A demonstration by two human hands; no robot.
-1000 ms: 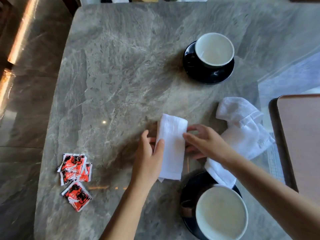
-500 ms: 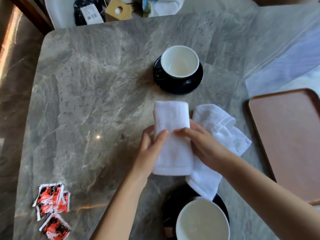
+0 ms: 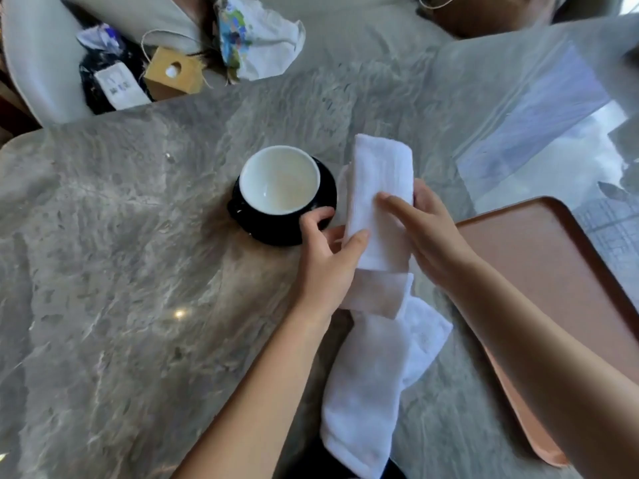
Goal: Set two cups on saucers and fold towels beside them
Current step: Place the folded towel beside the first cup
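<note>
Both hands had carried the folded towel (image 3: pixel 380 202) away from the person, to just beside the cup (image 3: pixel 280 179) on its saucer (image 3: pixel 276 235), so one placing looked nearly done. There the left hand (image 3: pixel 328 252) pinched its near left edge and the right hand (image 3: pixel 427 231) clasped its right side. Its long axis ran out beyond both hands, folded end farthest. The unfolded towel (image 3: pixel 377 382) lay below the wrists.

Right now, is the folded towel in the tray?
No, left hand and right hand hold the folded towel beside the saucer, outside the tray.
</note>
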